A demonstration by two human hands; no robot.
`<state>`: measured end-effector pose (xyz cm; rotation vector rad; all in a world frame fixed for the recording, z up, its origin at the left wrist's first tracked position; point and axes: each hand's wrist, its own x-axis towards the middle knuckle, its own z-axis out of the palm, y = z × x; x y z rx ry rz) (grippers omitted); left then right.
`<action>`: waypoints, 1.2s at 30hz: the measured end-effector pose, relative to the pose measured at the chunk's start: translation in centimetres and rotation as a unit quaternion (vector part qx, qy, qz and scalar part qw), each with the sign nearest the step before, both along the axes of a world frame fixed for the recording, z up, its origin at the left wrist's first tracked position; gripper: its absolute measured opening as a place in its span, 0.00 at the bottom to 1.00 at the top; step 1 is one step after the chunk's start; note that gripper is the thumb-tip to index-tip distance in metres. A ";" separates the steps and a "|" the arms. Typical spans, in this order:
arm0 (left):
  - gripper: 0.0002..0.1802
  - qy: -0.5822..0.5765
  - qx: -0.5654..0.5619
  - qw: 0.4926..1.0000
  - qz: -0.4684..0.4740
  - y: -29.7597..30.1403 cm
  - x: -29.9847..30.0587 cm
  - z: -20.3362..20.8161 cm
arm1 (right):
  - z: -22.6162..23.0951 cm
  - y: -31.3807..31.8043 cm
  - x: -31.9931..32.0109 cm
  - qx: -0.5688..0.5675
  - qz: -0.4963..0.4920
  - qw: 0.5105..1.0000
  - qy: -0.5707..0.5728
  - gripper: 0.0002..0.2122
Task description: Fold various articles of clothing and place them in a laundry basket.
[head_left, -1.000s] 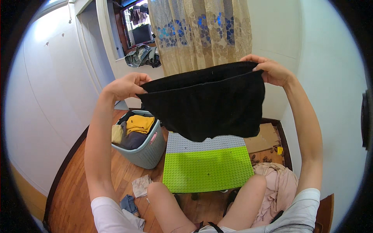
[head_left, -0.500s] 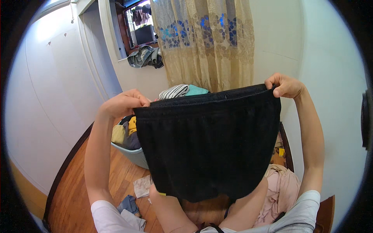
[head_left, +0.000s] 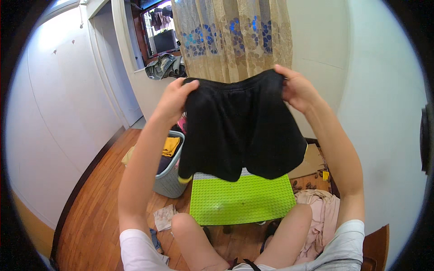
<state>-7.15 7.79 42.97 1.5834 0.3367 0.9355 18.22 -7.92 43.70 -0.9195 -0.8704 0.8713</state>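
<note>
A pair of black shorts (head_left: 235, 126) hangs by its waistband between my two hands, with the legs pointing down. My left hand (head_left: 175, 99) pinches the left end of the waistband, thumb on the near side. At the other end my right hand (head_left: 296, 88) grips the cloth, its fingers partly behind it. A small yellow patch shows at the lower left hem. Below and behind the shorts is a bright green studded table top (head_left: 239, 203), and the hems hang over its far part.
Left of the table stands a light blue basket (head_left: 169, 183) with clothes, a yellow garment (head_left: 171, 147) among them. Pale pink cloth (head_left: 318, 212) lies by my right leg. A crumpled cloth (head_left: 164, 217) is on the wooden floor. Jeans (head_left: 166, 67) rest on the window ledge, beside a curtain (head_left: 235, 40).
Both hands have risen and come closer together, lifting the shorts. The waistband was stretched wide; now the two legs hang distinctly and the green table top shows beneath.
</note>
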 end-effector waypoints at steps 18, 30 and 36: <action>0.26 0.023 0.201 0.970 -0.138 -6.5 -0.9 0.7 | -1.1 0.0 -3.9 0.021 0.224 0.874 -0.432 0.40; 0.34 0.114 0.149 0.971 -0.145 -1.4 0.1 -3.9 | -5.5 3.1 -4.4 -0.145 0.161 0.853 -0.474 0.25; 0.23 0.092 0.162 0.983 0.009 6.1 3.4 -4.5 | -3.8 7.7 -1.4 -0.006 -0.156 0.766 -0.624 0.17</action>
